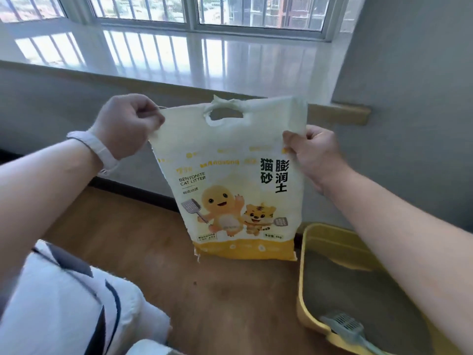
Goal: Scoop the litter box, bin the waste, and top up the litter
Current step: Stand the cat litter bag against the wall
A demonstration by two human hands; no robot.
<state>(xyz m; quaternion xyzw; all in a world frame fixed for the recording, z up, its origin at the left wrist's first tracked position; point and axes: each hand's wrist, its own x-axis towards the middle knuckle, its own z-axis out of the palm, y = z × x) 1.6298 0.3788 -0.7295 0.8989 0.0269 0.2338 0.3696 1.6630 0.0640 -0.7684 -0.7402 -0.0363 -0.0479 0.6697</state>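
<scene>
Aloft, the litter bag (238, 180) hung above the wooden floor (230, 290), left hand (125, 124) pinching its top left corner, right hand (313, 155) with fingers (294, 142) curled round its right edge. Near it sat the yellow litter box (303, 278), a scoop (344, 325) inside.

left grip (128, 121): curled, pinching, higher | right grip (314, 155): curled, pinching

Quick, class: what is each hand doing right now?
Left hand: pinches the litter bag's upper left corner.
Right hand: grips the bag's right edge.
</scene>
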